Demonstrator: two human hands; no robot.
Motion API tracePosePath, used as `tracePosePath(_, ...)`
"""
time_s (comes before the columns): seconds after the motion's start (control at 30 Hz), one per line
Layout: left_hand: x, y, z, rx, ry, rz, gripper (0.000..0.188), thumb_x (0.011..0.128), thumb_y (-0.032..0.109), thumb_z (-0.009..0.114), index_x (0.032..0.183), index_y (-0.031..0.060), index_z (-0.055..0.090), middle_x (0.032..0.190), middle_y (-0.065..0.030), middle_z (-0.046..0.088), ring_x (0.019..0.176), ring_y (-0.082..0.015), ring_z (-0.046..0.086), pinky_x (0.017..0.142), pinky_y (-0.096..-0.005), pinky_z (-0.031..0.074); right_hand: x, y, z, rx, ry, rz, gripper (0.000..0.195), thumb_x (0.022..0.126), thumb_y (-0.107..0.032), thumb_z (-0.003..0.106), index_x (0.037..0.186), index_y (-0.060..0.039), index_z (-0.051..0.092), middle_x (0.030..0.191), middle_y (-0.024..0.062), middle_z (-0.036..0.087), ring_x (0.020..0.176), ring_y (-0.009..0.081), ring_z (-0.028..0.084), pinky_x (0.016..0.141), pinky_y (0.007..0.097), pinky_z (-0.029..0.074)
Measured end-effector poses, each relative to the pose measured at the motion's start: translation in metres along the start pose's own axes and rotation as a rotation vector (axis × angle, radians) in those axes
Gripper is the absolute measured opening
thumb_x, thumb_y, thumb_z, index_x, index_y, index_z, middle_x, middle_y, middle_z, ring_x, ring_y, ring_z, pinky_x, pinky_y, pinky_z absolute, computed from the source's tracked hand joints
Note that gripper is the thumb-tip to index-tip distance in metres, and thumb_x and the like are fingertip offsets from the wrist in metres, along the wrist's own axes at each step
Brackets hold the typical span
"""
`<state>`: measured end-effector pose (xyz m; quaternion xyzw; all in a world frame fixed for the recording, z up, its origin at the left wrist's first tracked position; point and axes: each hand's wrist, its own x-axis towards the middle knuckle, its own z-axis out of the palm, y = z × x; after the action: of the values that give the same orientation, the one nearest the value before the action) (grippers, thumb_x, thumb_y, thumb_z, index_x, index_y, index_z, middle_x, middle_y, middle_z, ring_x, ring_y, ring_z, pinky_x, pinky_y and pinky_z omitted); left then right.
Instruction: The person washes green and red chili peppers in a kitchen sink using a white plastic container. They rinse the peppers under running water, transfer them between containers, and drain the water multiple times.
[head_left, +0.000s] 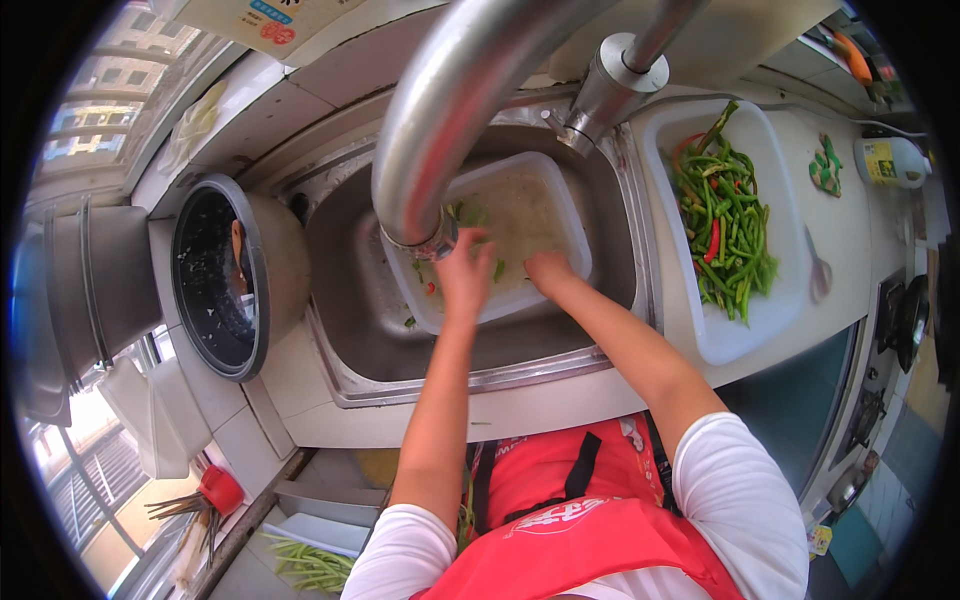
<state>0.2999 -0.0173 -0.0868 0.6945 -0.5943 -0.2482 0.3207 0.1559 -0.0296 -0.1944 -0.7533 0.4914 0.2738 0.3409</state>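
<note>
A translucent white plastic tub (525, 174) sits inside the stainless-steel sink (352, 315), holding cloudy water with green scraps and a small red piece. My left hand (466, 274) reaches over the tub's left half, just beside the faucet spout (420, 217). Its fingers are blurred near some green pieces (471, 214), and I cannot tell if it grips any. At the tub's right side, my right hand (552, 273) is lowered into the water, fingertips hidden.
A second white tub (780, 187) on the right counter holds green and red chili peppers (724, 217). Left of the sink, a tilted pot (217, 330) contains a wooden-looking utensil. A spoon (820, 274) and a green-and-tan item (826, 166) lie farther right. The faucet arches over the sink.
</note>
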Motion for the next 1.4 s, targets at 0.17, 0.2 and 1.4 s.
tracePosePath(0.17, 0.001, 0.166, 0.016, -0.39, 0.054, 0.416, 0.024, 0.063, 0.004, 0.067, 0.086, 0.0082, 0.06, 0.086, -0.0086, 0.055, 0.092, -0.0262, 0.05, 0.076, -0.0365, 0.041, -0.099, 0.006, -0.026, 0.322, 0.541, -0.147, 0.022, 0.077, -0.009, 0.052, 0.098, -0.0056, 0.055, 0.101, 0.0136, 0.057, 0.088, 0.0271, 0.056, 0.077, 0.0362, 0.043)
tracePosePath(0.2, 0.003, 0.181, 0.026, -0.43, -0.036, 0.462, 0.025, 0.065, 0.007, 0.067, 0.088, 0.0084, 0.06, 0.088, -0.0089, 0.055, 0.092, -0.0273, 0.049, 0.078, -0.0371, 0.04, -0.123, 0.008, -0.039, 0.234, 0.541, -0.127, 0.024, 0.077, -0.009, 0.051, 0.101, -0.006, 0.054, 0.1, 0.0142, 0.056, 0.087, 0.0281, 0.056, 0.076, 0.037, 0.043)
tracePosePath(1.4, -0.008, -0.055, 0.038, 0.052, 0.219, -0.075, 0.017, 0.069, 0.006, 0.062, 0.085, 0.0065, 0.056, 0.093, -0.0109, 0.052, 0.086, -0.0272, 0.049, 0.079, -0.0355, 0.04, -0.041, -0.015, -0.088, 0.359, 0.97, -0.323, 0.024, 0.072, -0.005, 0.053, 0.094, -0.0118, 0.058, 0.095, 0.0084, 0.053, 0.084, 0.0258, 0.056, 0.069, 0.0385, 0.048)
